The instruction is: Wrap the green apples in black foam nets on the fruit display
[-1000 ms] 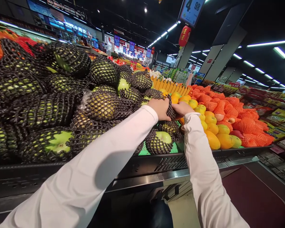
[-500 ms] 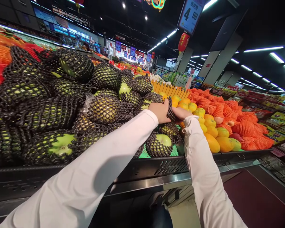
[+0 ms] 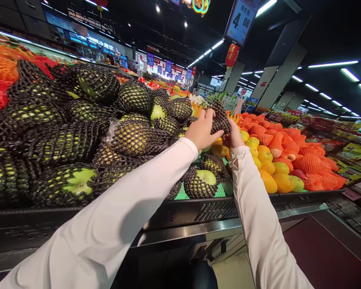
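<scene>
Between my two hands is a fruit in a black foam net (image 3: pixel 219 117), held up over the display. My left hand (image 3: pixel 202 130) grips its left side, fingers behind the net and thumb along the front. On the other side, my right hand (image 3: pixel 234 135) closes round its right and lower part; most of those fingers are hidden. The fruit inside the net does not show clearly. Below my hands, a green fruit in a black net (image 3: pixel 207 178) sits on the green mat (image 3: pixel 182 192).
Netted green fruits (image 3: pixel 132 136) are heaped to the left. Yellow mangoes (image 3: pixel 267 166) lie to the right, beside fruits in red foam nets (image 3: pixel 309 162). A black tray edge (image 3: pixel 180 206) runs along the front. A price sign (image 3: pixel 242 20) hangs above.
Both hands have risen slightly with the netted fruit, which now stands higher and shows more between them. Yellow fruit below it has come into view.
</scene>
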`<act>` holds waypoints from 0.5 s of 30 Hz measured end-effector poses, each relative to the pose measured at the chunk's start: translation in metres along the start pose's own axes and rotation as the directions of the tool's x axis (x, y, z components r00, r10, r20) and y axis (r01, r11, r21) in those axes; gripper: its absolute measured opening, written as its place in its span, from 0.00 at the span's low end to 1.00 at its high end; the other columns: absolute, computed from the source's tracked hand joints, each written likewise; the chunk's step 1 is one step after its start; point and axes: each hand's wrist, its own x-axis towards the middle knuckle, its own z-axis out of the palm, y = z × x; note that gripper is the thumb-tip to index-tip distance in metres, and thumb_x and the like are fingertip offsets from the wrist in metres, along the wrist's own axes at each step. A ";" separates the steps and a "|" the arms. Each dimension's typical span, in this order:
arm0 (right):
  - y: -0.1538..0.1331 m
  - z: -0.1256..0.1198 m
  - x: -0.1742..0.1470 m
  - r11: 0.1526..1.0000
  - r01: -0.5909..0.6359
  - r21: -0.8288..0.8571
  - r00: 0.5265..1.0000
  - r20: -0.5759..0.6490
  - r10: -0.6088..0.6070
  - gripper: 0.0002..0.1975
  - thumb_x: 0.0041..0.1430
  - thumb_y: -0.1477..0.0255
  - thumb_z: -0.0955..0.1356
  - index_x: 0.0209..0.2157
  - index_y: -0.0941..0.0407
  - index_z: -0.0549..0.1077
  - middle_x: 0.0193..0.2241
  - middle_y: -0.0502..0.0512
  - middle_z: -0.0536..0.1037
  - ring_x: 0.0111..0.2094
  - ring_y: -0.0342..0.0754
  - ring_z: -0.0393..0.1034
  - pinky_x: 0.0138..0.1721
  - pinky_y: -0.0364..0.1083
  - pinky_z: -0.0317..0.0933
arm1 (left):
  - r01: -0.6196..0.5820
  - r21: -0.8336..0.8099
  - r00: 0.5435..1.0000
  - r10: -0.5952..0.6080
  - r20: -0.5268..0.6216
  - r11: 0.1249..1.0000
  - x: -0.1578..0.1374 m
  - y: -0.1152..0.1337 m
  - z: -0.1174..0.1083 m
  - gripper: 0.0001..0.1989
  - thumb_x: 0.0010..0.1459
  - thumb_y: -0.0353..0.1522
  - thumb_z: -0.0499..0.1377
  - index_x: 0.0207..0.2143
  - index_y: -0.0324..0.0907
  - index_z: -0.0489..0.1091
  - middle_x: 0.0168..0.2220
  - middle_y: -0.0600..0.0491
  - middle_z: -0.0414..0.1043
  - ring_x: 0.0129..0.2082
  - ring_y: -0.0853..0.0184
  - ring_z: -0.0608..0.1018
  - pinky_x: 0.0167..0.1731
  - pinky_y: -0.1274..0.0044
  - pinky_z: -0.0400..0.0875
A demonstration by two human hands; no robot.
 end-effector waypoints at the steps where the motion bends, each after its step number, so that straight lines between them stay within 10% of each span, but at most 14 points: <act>1: 0.001 0.002 0.001 0.996 -0.019 0.086 1.000 0.019 0.018 0.23 0.55 0.47 0.64 0.22 0.52 0.66 0.12 0.45 0.59 0.13 0.39 0.50 0.10 0.41 0.46 | -0.038 -0.025 0.999 0.038 -0.027 0.999 0.000 0.000 0.000 0.23 0.57 0.37 0.62 0.52 0.40 0.59 0.54 0.41 0.63 0.52 0.52 0.75 0.53 0.62 0.70; 8: 0.001 0.022 -0.007 0.871 -0.213 0.443 0.966 0.231 0.119 0.15 0.61 0.56 0.62 0.32 0.52 0.72 0.23 0.47 0.74 0.20 0.40 0.63 0.20 0.40 0.68 | -0.201 0.015 0.976 0.201 -0.080 0.979 0.004 -0.007 0.003 0.25 0.50 0.22 0.63 0.50 0.43 0.62 0.54 0.45 0.60 0.58 0.53 0.69 0.59 0.60 0.66; 15: 0.000 0.023 -0.001 0.870 0.001 0.493 0.992 0.109 -0.063 0.13 0.57 0.55 0.65 0.30 0.49 0.72 0.28 0.50 0.77 0.26 0.44 0.68 0.30 0.45 0.74 | -0.141 0.040 0.987 0.144 -0.075 0.989 0.004 -0.001 -0.003 0.12 0.57 0.24 0.58 0.44 0.42 0.67 0.50 0.46 0.65 0.49 0.59 0.75 0.51 0.66 0.71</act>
